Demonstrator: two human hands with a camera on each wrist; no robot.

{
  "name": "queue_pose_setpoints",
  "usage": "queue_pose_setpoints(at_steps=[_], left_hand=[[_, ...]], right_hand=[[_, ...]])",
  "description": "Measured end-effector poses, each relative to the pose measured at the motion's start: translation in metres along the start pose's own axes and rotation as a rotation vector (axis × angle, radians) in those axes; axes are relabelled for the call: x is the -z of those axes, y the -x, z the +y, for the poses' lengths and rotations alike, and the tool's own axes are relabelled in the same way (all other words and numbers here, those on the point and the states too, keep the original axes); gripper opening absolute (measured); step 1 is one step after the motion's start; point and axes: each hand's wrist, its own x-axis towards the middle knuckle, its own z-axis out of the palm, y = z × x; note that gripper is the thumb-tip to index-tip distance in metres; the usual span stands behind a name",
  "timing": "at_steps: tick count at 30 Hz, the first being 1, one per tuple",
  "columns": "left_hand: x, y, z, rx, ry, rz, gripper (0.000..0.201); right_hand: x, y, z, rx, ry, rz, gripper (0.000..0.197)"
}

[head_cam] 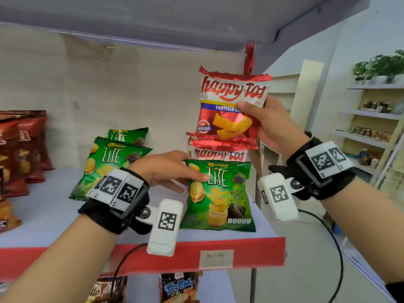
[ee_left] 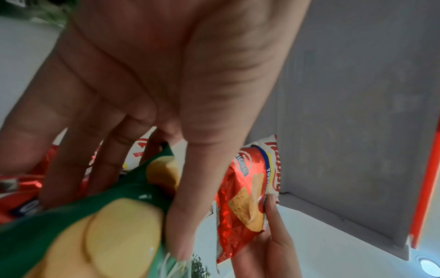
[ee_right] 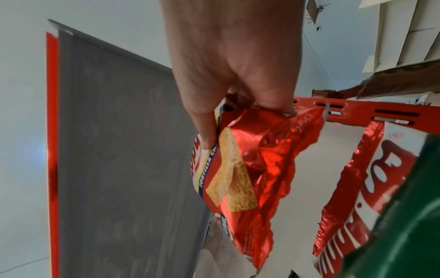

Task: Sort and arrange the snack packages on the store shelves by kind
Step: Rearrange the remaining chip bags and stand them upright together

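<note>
My right hand [head_cam: 260, 119] grips a red Happy Tos tortilla chip bag [head_cam: 227, 110] by its right side and holds it upright above the shelf. The thumb lies on the bag's front [ee_right: 250, 165]. Below it, a second Happy Tos bag [head_cam: 218, 154] lies at the shelf's right end. In front of that one stands a green Lite chip bag [head_cam: 220, 197]. My left hand [head_cam: 188, 178] pinches the green bag's upper left corner, thumb on the front [ee_left: 95, 216] and fingers behind. Two more green Lite bags [head_cam: 109, 165] lean further left.
Dark red snack bags [head_cam: 24, 149] stand at the shelf's far left. The shelf has a red front edge [head_cam: 251, 252] with a price label, and an upper shelf hangs overhead. More packets sit on the level below [head_cam: 179, 287]. Other shelving stands at the right [head_cam: 371, 127].
</note>
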Motion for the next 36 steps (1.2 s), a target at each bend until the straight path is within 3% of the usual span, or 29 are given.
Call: queue_pose_setpoints(at_steps=[6, 11, 17, 24, 27, 32, 36], left_hand=[[0.002, 0.013, -0.002, -0.093, 0.063, -0.067, 0.053], [0.004, 0.020, -0.001, -0.118, 0.095, -0.095, 0.034], [0.003, 0.022, -0.002, -0.145, 0.128, -0.113, 0.039], [0.001, 0.024, -0.002, -0.174, 0.133, -0.138, 0.048], [0.002, 0.027, -0.002, -0.157, 0.086, -0.185, 0.056], [0.004, 0.029, -0.003, -0.146, 0.049, -0.224, 0.049], [0.004, 0.026, -0.003, -0.134, 0.016, -0.222, 0.025]], right_hand=[[0.006, 0.003, 0.016, -0.051, -0.014, -0.033, 0.023], [0.017, 0.016, 0.026, -0.159, 0.027, -0.021, 0.028], [0.028, 0.032, 0.032, -0.390, 0.221, -0.027, 0.027], [0.031, 0.044, 0.036, -0.585, 0.345, -0.075, 0.002], [0.029, 0.047, 0.038, -0.621, 0.369, -0.104, 0.010], [0.026, 0.054, 0.037, -0.662, 0.439, -0.121, 0.016], [0.023, 0.060, 0.039, -0.688, 0.479, -0.133, 0.021]])
